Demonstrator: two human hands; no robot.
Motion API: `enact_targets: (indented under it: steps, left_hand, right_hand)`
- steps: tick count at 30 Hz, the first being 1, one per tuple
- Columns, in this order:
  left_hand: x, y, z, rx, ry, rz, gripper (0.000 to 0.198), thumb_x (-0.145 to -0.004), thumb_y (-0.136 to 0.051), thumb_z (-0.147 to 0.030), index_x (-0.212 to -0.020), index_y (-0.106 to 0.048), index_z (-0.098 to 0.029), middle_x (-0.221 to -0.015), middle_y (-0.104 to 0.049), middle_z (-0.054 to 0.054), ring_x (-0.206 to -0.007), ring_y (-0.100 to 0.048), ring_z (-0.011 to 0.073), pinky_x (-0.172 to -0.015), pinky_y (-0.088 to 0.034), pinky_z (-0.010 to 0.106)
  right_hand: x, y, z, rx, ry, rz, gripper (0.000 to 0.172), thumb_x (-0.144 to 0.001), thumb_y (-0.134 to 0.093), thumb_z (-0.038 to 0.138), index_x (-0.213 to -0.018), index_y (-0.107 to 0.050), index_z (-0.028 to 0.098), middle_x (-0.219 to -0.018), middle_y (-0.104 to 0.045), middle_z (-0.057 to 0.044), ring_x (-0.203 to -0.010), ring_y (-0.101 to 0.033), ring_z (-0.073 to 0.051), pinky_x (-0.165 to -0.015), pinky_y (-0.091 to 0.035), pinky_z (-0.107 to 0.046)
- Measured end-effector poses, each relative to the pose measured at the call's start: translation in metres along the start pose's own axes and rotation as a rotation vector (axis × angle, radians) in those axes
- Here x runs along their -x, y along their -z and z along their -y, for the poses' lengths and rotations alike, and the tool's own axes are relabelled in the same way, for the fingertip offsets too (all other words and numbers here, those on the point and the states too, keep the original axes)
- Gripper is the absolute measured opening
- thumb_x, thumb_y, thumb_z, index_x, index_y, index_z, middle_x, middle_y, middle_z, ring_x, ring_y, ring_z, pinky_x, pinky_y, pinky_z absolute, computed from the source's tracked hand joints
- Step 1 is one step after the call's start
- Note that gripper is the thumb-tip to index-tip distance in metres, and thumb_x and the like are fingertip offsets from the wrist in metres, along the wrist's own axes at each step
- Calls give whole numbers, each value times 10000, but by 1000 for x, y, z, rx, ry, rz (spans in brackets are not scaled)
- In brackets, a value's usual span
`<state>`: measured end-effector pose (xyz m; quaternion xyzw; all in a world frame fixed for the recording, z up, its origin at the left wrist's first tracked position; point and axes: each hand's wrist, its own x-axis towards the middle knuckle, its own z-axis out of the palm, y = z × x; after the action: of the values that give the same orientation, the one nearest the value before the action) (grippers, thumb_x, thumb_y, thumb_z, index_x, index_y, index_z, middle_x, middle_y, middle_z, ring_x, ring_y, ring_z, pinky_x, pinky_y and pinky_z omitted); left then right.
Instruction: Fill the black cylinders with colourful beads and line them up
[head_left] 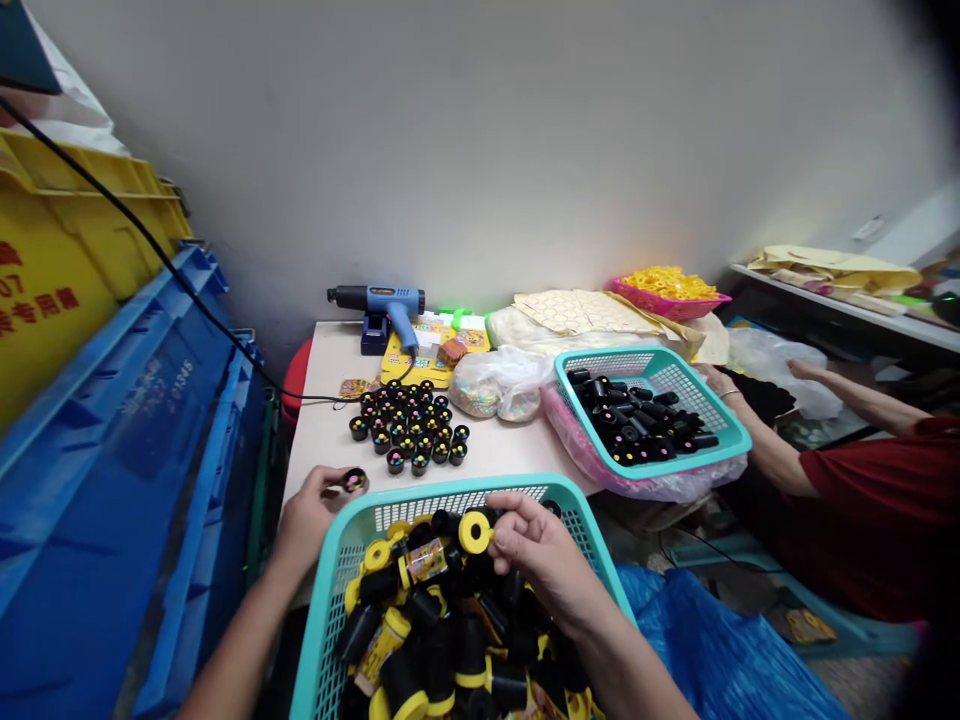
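Between the fingertips of my left hand (311,510) is a small black cup (354,481) with coloured beads inside, held at the left rim of the near turquoise basket (450,487). My right hand (534,545) pinches a yellow ring-shaped cap (475,532) with a dark centre hole, above the same basket. Black and yellow tubes (382,650) fill that basket, a few with printed labels. Several black cups with beads (409,425) stand grouped on the white table (487,462), beyond the basket.
A blue heat gun (397,302) rests at the back left. Bags of beads (480,388) lie mid-table. To the right, another turquoise basket (739,440) holds black parts, beside a person's arms (772,455). Blue crates (180,400) stand left; a cable crosses there.
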<state>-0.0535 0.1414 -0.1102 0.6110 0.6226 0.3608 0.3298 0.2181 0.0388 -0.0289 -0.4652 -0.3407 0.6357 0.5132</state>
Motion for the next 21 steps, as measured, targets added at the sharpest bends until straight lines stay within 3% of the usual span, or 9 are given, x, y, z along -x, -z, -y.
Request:
enact_targets:
  steps: [4, 10, 13, 15, 18, 21]
  left_hand:
    - [24, 26, -7, -52, -25, -137, 460, -698, -627, -479, -1085, -592, -234, -1155, -687, 85, -1072, -639, 288, -888, -515, 393]
    - [33, 33, -1, -33, 20, -233, 438, -683, -586, -452, -1038, -572, -196, -1099, -686, 123, -1006, -659, 302, -925, -511, 460]
    - [44, 39, -8, 75, -29, -259, 413, -718, -603, -455, -1023, -554, -182, -1058, -683, 134, -972, -668, 287, -920, -522, 450]
    - [61, 42, -23, 160, -128, -179, 361, -790, -588, -441, -1042, -549, -185, -1066, -678, 126, -987, -663, 267, -897, -539, 410]
    - [89, 41, -51, 259, -303, 49, 295, -910, -488, -397, -1142, -534, -219, -1129, -654, 101, -1027, -649, 238, -869, -553, 349]
    - [108, 31, -66, 277, -398, 193, 332, -961, -399, -382, -1263, -476, -270, -1231, -601, 96, -1086, -618, 247, -896, -544, 366]
  right_hand:
    - [-3, -12, 5, -50, -51, 9, 337, -631, -866, 356, -774, -658, 133, -647, -665, 11, -541, -573, -72, -558, -428, -194]
    - [-10, -41, 9, -68, -58, 127, 346, -622, -869, 374, -697, -627, 139, -574, -625, 35, -493, -542, -58, -525, -416, -182]
    - [-10, -52, 6, -56, -61, 158, 337, -638, -860, 369, -735, -634, 139, -587, -637, 33, -499, -563, -63, -532, -428, -183]
    - [-9, -57, 3, -54, -58, 187, 321, -666, -846, 356, -789, -642, 141, -602, -648, 31, -504, -578, -67, -538, -436, -185]
    - [-7, -62, -2, -55, -40, 205, 317, -690, -832, 335, -861, -638, 151, -617, -646, 44, -494, -581, -62, -535, -435, -180]
    - [-5, -65, -7, -61, -18, 189, 357, -675, -841, 319, -910, -614, 173, -604, -615, 77, -472, -565, -60, -517, -426, -177]
